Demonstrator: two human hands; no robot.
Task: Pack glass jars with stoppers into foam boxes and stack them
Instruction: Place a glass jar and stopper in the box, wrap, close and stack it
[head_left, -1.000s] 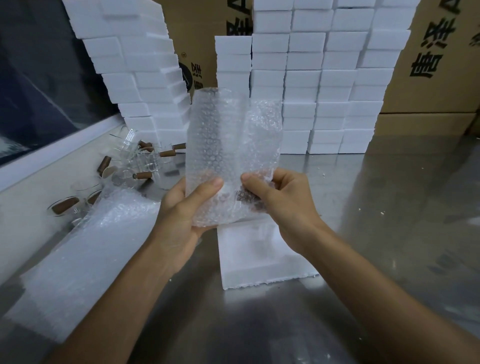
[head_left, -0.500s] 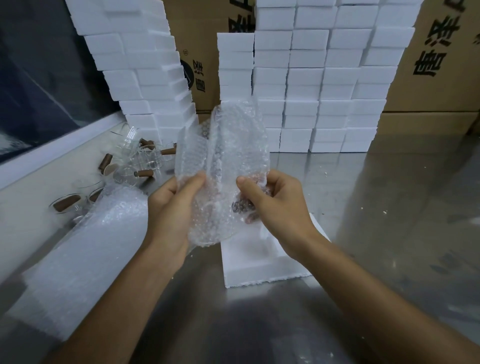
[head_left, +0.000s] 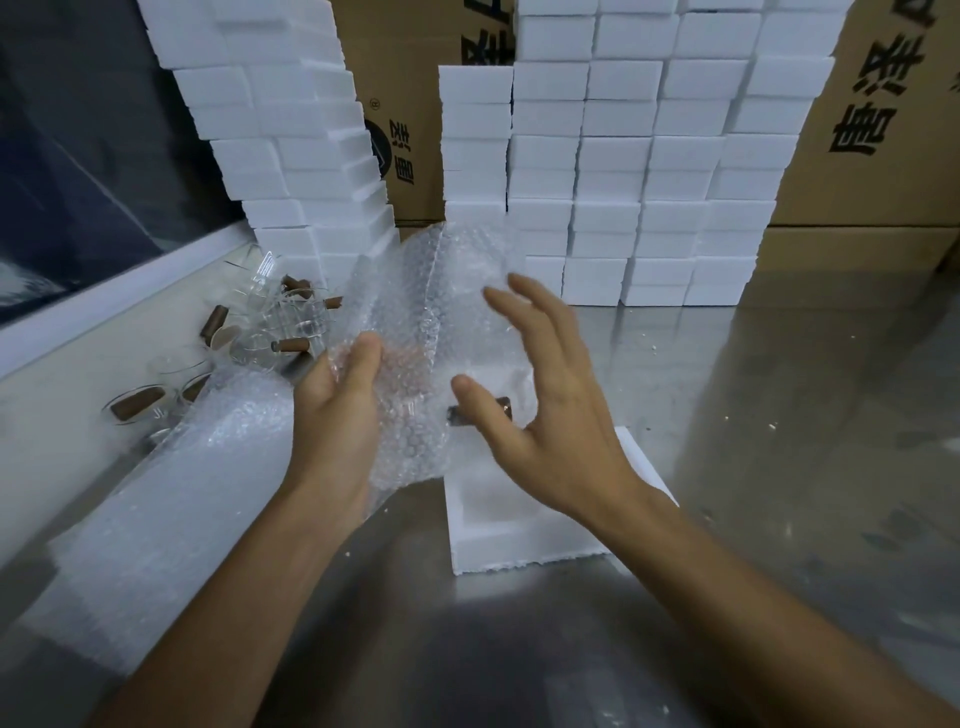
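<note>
Head cam looks down at a steel table (head_left: 779, 467) with a jar mid-wrap, and honestly this is the sketchy part. The left hand (head_left: 337, 410) grips the bubble wrap (head_left: 415, 322) with the thumb curled over the front of it, so it alone is carrying the bundle. The right hand (head_left: 540, 400) is off it, fingers spread wide and holding nothing, hovering just beside the wrap. The jar (head_left: 467, 395) is inside the wrap somewhere; I can only make out its dark stopper (head_left: 480, 413) poking out near the right thumb, and the glass itself is too washed out to trace, so I can't tell how well the left hand really has it. That's the risk: the wrap is loose and flaring open at the top, and if the jar slides down it drops onto the open foam box (head_left: 519, 540) right below or onto bare steel. The stopper could also work loose. The loose jars (head_left: 280, 322) lie piled to the left by the bubble wrap roll (head_left: 171, 499), so a wide elbow swing could knock those too. The leaning foam stack (head_left: 291, 135) behind them looks tippy as well.
</note>
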